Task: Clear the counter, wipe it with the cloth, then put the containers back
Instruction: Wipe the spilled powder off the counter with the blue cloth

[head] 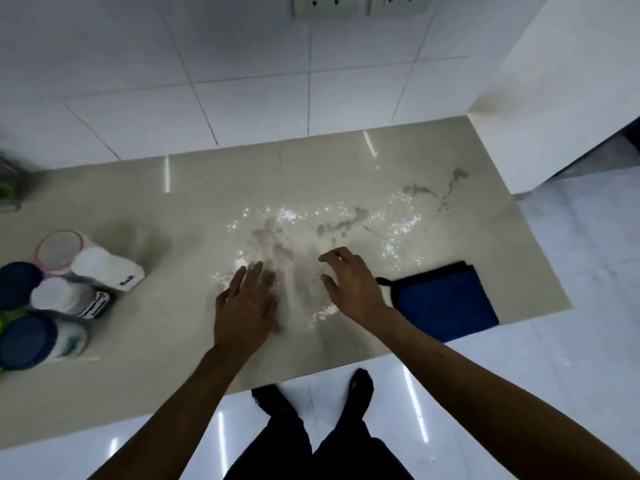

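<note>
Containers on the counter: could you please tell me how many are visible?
5, clustered at the counter's left end: red-rimmed clear-lidded jar, white-capped bottle, white-lidded jar, two blue-lidded jars. More may sit off-frame.

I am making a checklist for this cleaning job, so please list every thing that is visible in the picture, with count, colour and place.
Glossy beige stone counter: one, beige, centre.
Spilled white powder with brownish stains: one patch, mid-counter, beyond the hands.
Folded blue cloth: one, blue with black edge, counter's right front corner.
Plastic containers: at least five, white bodies, lids dark blue, white or clear with a red rim; grouped at left edge.
White wall tiles: behind counter.
White wall sockets: two, top edge.
White glossy floor: right and below.
Left hand: open, flat over powder.
Right hand: open, fingers curled, beside cloth.
</note>
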A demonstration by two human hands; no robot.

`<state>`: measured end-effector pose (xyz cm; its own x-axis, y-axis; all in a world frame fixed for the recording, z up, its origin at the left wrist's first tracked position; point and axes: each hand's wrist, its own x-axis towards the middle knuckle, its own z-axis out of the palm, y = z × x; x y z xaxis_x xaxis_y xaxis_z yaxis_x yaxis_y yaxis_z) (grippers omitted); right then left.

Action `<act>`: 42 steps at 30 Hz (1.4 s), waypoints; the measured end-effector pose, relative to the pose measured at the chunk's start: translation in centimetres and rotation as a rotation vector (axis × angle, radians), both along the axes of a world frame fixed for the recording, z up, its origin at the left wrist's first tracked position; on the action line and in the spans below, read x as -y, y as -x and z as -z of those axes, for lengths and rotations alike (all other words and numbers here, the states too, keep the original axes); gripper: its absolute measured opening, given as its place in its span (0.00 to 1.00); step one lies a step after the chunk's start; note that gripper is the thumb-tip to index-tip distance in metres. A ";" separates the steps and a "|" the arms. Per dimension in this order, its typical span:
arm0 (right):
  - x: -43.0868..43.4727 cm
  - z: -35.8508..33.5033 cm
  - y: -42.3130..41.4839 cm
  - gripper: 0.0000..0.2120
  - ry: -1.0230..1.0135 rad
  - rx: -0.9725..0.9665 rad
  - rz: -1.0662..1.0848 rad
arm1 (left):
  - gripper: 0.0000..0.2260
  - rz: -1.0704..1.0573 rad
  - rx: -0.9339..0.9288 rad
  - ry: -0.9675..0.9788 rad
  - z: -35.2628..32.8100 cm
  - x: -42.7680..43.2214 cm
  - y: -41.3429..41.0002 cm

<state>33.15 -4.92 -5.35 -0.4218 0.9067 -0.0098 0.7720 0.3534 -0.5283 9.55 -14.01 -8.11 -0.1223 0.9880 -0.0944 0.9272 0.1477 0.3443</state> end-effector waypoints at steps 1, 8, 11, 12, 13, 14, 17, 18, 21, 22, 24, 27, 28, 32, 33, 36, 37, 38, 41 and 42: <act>0.0 0.6 -3.4 0.16 -0.014 0.039 0.027 | 0.28 0.023 -0.083 0.013 0.4 1.1 0.6; 1.5 3.4 -20.4 0.28 -0.047 0.314 -0.260 | 0.27 0.010 -0.139 0.039 1.4 1.9 -2.9; 0.6 3.4 -23.2 0.33 -0.052 0.306 -0.457 | 0.28 -0.002 -0.178 0.033 1.7 2.0 -4.5; 0.3 3.3 -24.0 0.34 -0.055 0.326 -0.501 | 0.27 0.003 -0.186 0.023 2.0 2.1 -4.9; 0.0 3.2 -24.6 0.35 -0.063 0.359 -0.535 | 0.27 0.012 -0.196 0.001 2.1 2.1 -5.4; -0.2 3.2 -25.1 0.36 -0.071 0.397 -0.561 | 0.27 0.018 -0.205 -0.017 2.3 2.1 -6.0; -1.2 3.5 -25.3 0.37 -0.124 0.474 -0.550 | 0.26 -0.064 -0.226 -0.067 2.4 1.9 -7.6; -1.6 3.7 -24.9 0.36 -0.140 0.482 -0.507 | 0.26 -0.087 -0.212 -0.067 2.4 2.0 -7.8; -3.9 4.1 -24.3 0.36 -0.129 0.493 -0.303 | 0.27 -0.102 -0.188 -0.058 2.3 2.4 -8.0; -5.0 4.3 -24.5 0.36 -0.110 0.499 -0.217 | 0.27 -0.107 -0.183 -0.060 2.3 2.5 -8.1; -7.3 4.6 -25.8 0.36 -0.047 0.493 0.004 | 0.28 -0.118 -0.187 -0.072 2.0 2.9 -8.1; -9.1 5.1 -29.4 0.36 0.043 0.455 0.326 | 0.29 -0.145 -0.181 -0.084 2.0 3.6 -7.7; -8.8 5.3 -30.2 0.36 0.061 0.442 0.389 | 0.29 -0.155 -0.189 -0.090 2.2 3.9 -7.6; -4.3 5.4 -27.8 0.41 0.094 0.468 0.485 | 0.27 -0.218 -0.213 -0.144 3.0 4.1 -8.2; -2.8 5.3 -26.0 0.42 0.110 0.466 0.470 | 0.27 -0.231 -0.218 -0.161 3.0 4.0 -8.5; 1.4 4.7 -19.8 0.40 0.101 0.394 0.241 | 0.25 -0.233 -0.225 -0.229 2.9 3.8 -8.8; 2.0 4.7 -18.0 0.38 0.071 0.378 0.135 | 0.25 -0.238 -0.217 -0.238 2.9 3.7 -9.0; 2.0 4.9 -16.6 0.36 0.044 0.366 0.056 | 0.25 -0.248 -0.207 -0.240 2.9 3.7 -9.1; -1.8 5.2 -14.9 0.34 0.023 0.350 0.042 | 0.26 -0.242 -0.188 -0.230 3.0 3.5 -9.1; -3.6 5.3 -15.0 0.34 0.027 0.354 0.069 | 0.27 -0.233 -0.186 -0.219 3.0 3.4 -9.0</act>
